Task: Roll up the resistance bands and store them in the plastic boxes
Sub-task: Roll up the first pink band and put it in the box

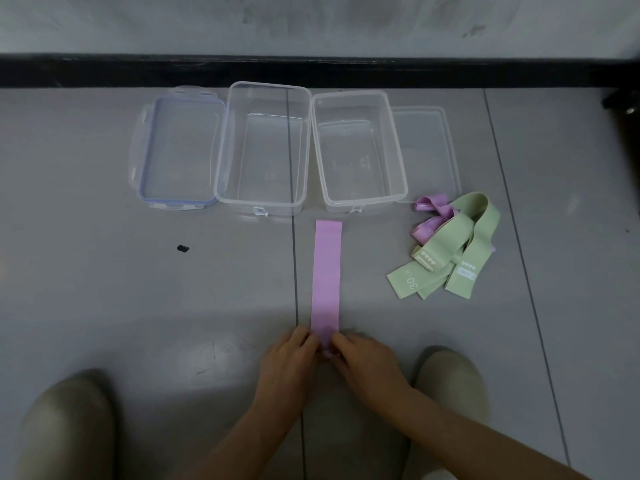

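Now my left grip (290,355) and right grip (367,366) pinch the near end of the flat pink elastic band (327,271), laid straight for even rolling.

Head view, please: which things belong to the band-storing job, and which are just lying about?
Job: pink band, left hand, right hand, tangled bands, left box, right box, blue-rimmed lid, plain lid.
Lying about: black speck, dark object at right edge.

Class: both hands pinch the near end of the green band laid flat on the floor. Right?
No: in the head view the left hand and right hand pinch the near end of the pink band laid flat on the floor; the green bands lie aside.
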Demonstrator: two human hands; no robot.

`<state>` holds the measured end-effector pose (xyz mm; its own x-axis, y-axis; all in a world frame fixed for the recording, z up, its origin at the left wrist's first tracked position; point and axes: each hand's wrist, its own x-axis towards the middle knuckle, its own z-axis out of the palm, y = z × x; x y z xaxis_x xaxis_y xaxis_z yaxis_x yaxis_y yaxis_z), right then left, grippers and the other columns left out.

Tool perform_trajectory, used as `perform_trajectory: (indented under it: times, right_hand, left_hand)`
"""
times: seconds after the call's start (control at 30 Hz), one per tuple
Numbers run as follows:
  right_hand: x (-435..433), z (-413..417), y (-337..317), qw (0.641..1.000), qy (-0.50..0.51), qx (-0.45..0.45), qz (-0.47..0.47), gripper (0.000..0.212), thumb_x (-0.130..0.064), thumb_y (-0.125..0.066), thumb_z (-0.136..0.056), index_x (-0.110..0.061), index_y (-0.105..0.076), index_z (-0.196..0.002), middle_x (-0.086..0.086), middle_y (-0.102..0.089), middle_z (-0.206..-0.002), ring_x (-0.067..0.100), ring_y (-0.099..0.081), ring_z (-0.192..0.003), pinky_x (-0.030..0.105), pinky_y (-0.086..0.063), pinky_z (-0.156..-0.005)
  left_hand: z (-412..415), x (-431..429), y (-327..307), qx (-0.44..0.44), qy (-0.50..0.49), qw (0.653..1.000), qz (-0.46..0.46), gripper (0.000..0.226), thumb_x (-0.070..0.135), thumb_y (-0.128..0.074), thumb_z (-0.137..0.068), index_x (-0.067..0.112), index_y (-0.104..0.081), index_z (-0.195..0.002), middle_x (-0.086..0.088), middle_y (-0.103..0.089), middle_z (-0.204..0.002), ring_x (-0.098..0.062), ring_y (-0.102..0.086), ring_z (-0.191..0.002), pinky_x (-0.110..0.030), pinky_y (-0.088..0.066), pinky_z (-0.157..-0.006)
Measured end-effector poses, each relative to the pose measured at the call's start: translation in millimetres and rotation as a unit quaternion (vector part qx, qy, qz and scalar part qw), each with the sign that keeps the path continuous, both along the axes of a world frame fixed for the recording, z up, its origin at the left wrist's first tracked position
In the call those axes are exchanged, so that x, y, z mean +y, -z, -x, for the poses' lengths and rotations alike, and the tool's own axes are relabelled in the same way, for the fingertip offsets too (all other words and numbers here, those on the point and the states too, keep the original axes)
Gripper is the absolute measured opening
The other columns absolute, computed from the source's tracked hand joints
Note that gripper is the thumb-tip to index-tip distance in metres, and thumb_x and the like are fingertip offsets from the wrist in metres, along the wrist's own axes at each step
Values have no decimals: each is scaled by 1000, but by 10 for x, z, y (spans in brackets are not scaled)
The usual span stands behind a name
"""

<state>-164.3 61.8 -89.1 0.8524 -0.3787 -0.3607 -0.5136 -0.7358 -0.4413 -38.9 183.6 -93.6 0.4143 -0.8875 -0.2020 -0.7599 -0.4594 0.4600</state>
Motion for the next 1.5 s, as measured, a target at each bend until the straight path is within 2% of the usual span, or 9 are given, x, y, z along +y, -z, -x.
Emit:
perform_trajectory:
  times: [0.23,0.33,0.47,0.8,0.97,1.13,1.3,1.4,1.5]
  right_hand:
    - [-25,-49,-42,999,26,17,-43,47,-58,-24,-92,-26,-57,-103,-2,-66,-102,19,-61,-88,36,-52,-75]
    - [-37,-56,-30,997,40,28,-52,36,-56,-35,-97,-27,-56,-103,-4,-65,-102,17,-60,-88,34,-51,-77]
    - [-36,-55,-3,996,62,34,-53,28,-55,-42,-98,-29,-53,-103,-5,-64,-101,18,-60,-89,37,-51,-76]
    - [-34,-56,-32,995,69,29,-64,18,-49,-45,-98,-33,-50,-103,-6,-64,-101,16,-60,-87,37,-52,-74]
    - [-42,-62,-41,995,70,35,-63,20,-51,-44,-98,-33,-51,-102,-6,-65,-99,16,-59,-87,35,-50,-73]
    - [-57,-79,-74,994,71,32,-73,19,-48,-44,-100,-31,-53,-106,-7,-65,-103,15,-60,-89,28,-45,-72]
    - [-53,-68,-94,995,65,15,-79,20,-44,-46,-100,-27,-56,-106,-5,-66,-102,13,-60,-87,24,-45,-72]
    - [-69,-73,-91,995,62,11,-80,24,-45,-44,-99,-28,-59,-105,-6,-67,-100,13,-60,-86,28,-49,-74]
    - [-74,-44,-61,996,48,5,-69,28,-49,-41,-94,-29,-58,-103,-7,-66,-100,12,-60,-86,31,-52,-74]
  left_hand:
    - [-34,24,10,-56,67,996,35,13,36,-65,-82,25,-59,-85,5,-56,-86,-18,-58,-70,-30,-42,-51]
    - [-92,-5,-28,-69,95,992,48,12,39,-58,-86,27,-61,-87,6,-58,-87,-16,-58,-71,-28,-42,-54]
    - [-86,-42,-77,-52,61,995,51,17,43,-53,-88,28,-56,-79,7,-57,-81,-15,-56,-69,-27,-39,-52]
    - [-108,-79,-75,-20,51,999,-1,23,35,-78,-74,29,-56,-78,6,-56,-79,-18,-58,-66,-28,-40,-48]
    - [-98,-85,-96,-21,32,999,28,11,40,-56,-82,29,-55,-83,6,-57,-84,-18,-58,-70,-29,-41,-48]
    - [-87,-83,-54,-11,28,1000,10,14,33,-74,-77,29,-61,-83,7,-59,-87,-19,-59,-74,-30,-43,-52]
    - [-105,-93,-37,-6,34,999,16,8,34,-67,-78,29,-63,-83,6,-60,-84,-19,-58,-71,-28,-43,-51]
    - [-121,-111,-21,-7,35,999,27,12,29,-73,-74,27,-63,-80,5,-60,-80,-20,-59,-68,-27,-44,-51]
    - [-142,-128,-63,-17,32,999,31,11,36,-55,-79,27,-60,-75,5,-58,-76,-19,-57,-65,-27,-41,-49]
